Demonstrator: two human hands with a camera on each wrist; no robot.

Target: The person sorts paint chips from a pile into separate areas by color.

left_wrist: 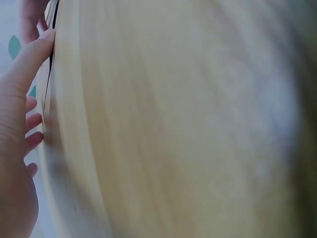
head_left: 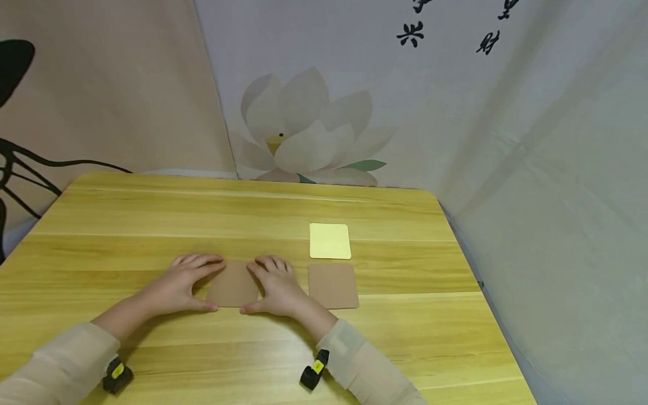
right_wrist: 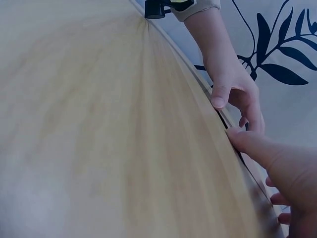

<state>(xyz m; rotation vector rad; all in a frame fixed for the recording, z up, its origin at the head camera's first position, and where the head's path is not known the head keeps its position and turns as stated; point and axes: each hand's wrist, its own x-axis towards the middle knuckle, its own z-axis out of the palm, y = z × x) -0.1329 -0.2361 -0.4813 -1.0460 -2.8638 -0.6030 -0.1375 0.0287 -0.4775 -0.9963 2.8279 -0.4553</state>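
A square brown card (head_left: 233,284) lies flat on or just above the wooden table, between both hands. At its left side my left hand (head_left: 179,284) holds it, thumb by the near corner and fingers by the far one. From the right side my right hand (head_left: 277,288) holds the same card, its thumb at the near edge and fingers toward the far edge. In the right wrist view, the left hand (right_wrist: 235,89) and right thumb (right_wrist: 247,144) meet the card's thin edge. The left wrist view shows the left thumb (left_wrist: 34,57) along that edge.
A second brown card (head_left: 333,286) lies to the right of my right hand. Just behind it is a pale yellow card (head_left: 330,241). The wooden table (head_left: 405,343) reaches back to a curtain (head_left: 430,124) printed with a lotus flower.
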